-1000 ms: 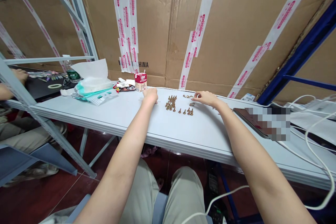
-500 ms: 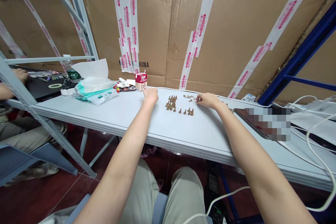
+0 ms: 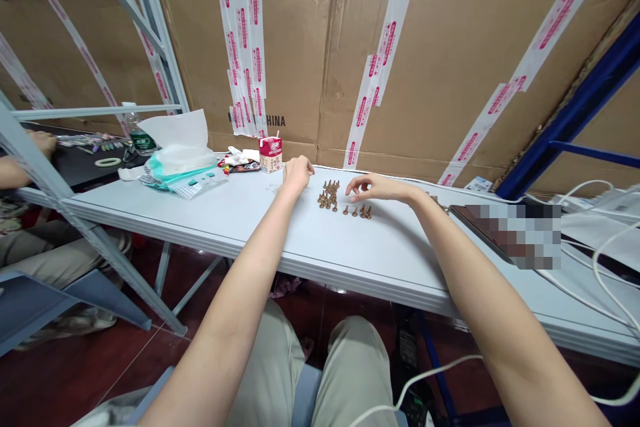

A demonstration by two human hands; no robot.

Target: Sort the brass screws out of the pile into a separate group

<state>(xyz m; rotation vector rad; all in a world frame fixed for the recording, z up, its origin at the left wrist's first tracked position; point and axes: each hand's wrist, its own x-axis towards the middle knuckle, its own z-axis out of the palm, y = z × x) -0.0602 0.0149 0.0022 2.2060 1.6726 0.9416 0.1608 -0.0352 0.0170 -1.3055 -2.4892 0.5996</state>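
Note:
My left hand (image 3: 299,175) rests on the white table (image 3: 210,205) with its fingers curled, just left of a cluster of brass-coloured screws (image 3: 328,194). Anything small inside those fingers is hidden. My right hand (image 3: 375,188) lies with its fingers apart, close to the right of the cluster and just above a short row of similar screws (image 3: 358,211). Its fingertips reach towards the cluster, and nothing shows between them. The hand may hide other screws.
A small red-and-white drink carton (image 3: 271,155) and a crumpled tissue packet (image 3: 175,157) stand at the table's back left. A pixelated tablet (image 3: 505,235) and white cables lie to the right. At far left, a co-worker's hand (image 3: 43,143) rests on a dark table (image 3: 75,177).
My right hand has slid left across the loose screws towards the cluster. My left hand has shifted slightly right and towards the back. The view has tilted slightly.

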